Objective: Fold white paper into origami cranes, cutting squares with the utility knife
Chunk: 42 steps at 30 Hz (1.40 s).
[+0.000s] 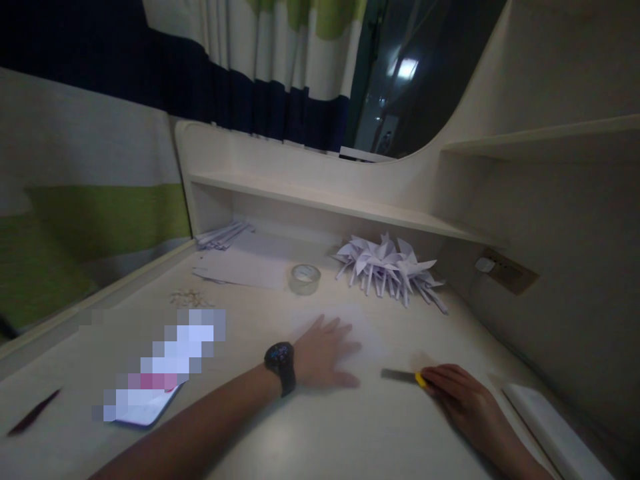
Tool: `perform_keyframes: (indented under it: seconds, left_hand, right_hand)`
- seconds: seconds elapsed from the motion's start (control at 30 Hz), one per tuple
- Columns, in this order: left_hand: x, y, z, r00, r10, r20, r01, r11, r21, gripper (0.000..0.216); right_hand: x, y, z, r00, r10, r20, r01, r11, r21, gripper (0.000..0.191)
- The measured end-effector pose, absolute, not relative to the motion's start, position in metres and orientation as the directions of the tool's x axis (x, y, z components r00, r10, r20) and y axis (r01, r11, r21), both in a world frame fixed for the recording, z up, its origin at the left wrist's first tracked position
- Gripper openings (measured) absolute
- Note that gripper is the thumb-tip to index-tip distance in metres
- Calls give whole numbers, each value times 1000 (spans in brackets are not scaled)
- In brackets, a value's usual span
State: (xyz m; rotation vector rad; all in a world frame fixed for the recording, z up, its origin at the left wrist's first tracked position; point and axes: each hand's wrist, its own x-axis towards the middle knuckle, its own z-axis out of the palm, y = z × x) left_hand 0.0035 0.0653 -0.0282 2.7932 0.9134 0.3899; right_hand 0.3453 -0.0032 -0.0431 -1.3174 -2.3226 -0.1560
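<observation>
My left hand (325, 353), with a black watch (281, 365) on its wrist, lies flat with fingers spread over a white sheet of paper (373, 333). To the right, my right hand (463, 403) grips a utility knife (421, 379) by its yellow end. The grey blade (397, 375) points left toward my other hand and is apart from the paper. Beyond the sheet stands a roll of clear tape (304, 280). A pile of folded paper pinwheels (385, 263) lies at the back right.
More paper sheets (250, 260) and rolled paper sticks (223, 235) lie at the back left, near small pale bits (187, 297). A phone (150, 407), partly blurred out, and a dark slim object (34, 413) are at left. A white box-like object (555, 430) edges the right.
</observation>
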Motion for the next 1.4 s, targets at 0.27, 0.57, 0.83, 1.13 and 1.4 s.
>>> perform_keyframes:
  seconds: [0.27, 0.57, 0.83, 1.13, 1.4]
  left_hand:
    - [5, 57, -25, 764, 605, 224, 562, -794, 230, 57]
    - [12, 46, -18, 766, 603, 223, 564, -796, 219, 43]
    - [14, 56, -9, 700, 677, 227, 630, -735, 250, 34]
    - [1, 77, 8, 435, 819, 375, 683, -572, 455, 34]
    - [-2, 73, 52, 45, 947, 317, 108, -320, 941, 25]
  right_hand:
    - [362, 5, -39, -367, 834, 411, 925, 373, 69, 30]
    - [343, 28, -23, -231, 920, 317, 970, 193, 147, 26]
    - [285, 82, 2, 29, 925, 378, 791, 210, -574, 23]
    - [265, 106, -32, 165, 941, 296, 487, 183, -854, 59]
    - [235, 89, -30, 42, 993, 110, -197, 116, -974, 73]
